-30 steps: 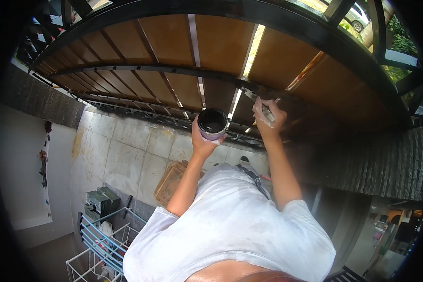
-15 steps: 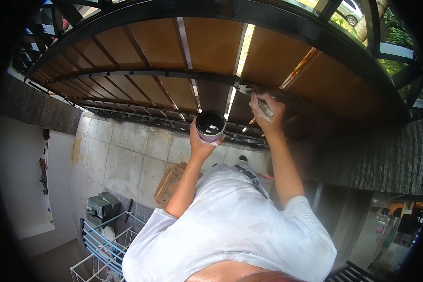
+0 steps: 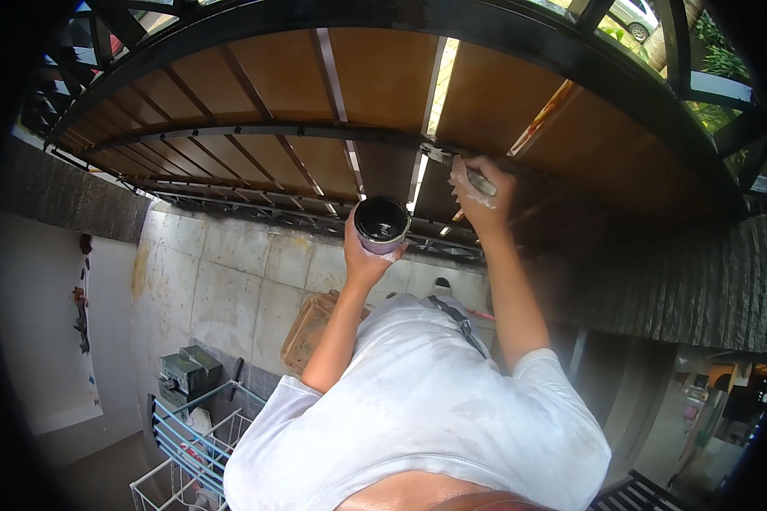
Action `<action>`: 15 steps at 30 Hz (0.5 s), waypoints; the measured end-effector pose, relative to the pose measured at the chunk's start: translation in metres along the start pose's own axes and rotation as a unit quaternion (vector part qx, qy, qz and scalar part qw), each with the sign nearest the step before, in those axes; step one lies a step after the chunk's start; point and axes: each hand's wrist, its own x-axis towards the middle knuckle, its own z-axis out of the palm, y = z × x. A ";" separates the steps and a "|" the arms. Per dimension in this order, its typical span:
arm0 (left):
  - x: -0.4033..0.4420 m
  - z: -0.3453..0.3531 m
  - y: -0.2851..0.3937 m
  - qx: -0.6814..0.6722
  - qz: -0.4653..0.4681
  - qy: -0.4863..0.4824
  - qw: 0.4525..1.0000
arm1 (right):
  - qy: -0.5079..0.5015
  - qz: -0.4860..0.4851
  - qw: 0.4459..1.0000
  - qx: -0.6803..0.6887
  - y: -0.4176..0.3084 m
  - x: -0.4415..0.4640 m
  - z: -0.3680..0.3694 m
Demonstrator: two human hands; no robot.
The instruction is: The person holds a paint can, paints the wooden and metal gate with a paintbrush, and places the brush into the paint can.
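My left hand (image 3: 366, 267) is wrapped round a small can (image 3: 382, 223) of dark, glossy paint, held upright just in front of the gate. My right hand (image 3: 488, 204) has its fingers closed on a paintbrush (image 3: 482, 183), whose pale handle pokes out beside the thumb. The brush's head is up against the black middle rail (image 3: 315, 132) of the gate, where a whitish patch shows. Pale smears mark the fingers of both hands. Brown panels (image 3: 383, 77) with narrow gaps between them lie above and below that rail.
A brown box-like container (image 3: 311, 332) sits on the tiled floor (image 3: 230, 281) near my feet. To the lower left are a green metal box (image 3: 187, 372) and a blue-and-white wire rack (image 3: 179, 434). Dark ribbed wall (image 3: 690, 281) stands at the right.
My right hand and the brush have shifted slightly up and left along the rail. The can stays in my left hand, nearly in the same place.
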 end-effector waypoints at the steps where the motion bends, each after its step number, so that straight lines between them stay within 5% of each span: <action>1: 0.000 0.000 0.003 0.010 0.013 0.002 1.000 | 0.002 -0.004 1.000 -0.006 0.003 -0.002 -0.006; 7: -0.004 -0.001 -0.005 -0.016 -0.012 0.028 0.999 | -0.026 -0.072 0.995 -0.059 -0.021 -0.015 -0.033; 8: -0.007 -0.002 -0.005 -0.015 -0.020 0.029 0.999 | -0.054 -0.023 0.997 -0.046 -0.020 -0.023 -0.032; 12: -0.006 0.000 -0.003 -0.007 -0.019 0.020 1.000 | -0.093 -0.158 0.980 -0.082 -0.017 -0.015 -0.010; 15: -0.003 0.002 0.004 -0.005 -0.010 0.010 1.000 | -0.136 -0.153 0.975 -0.086 0.016 -0.021 -0.004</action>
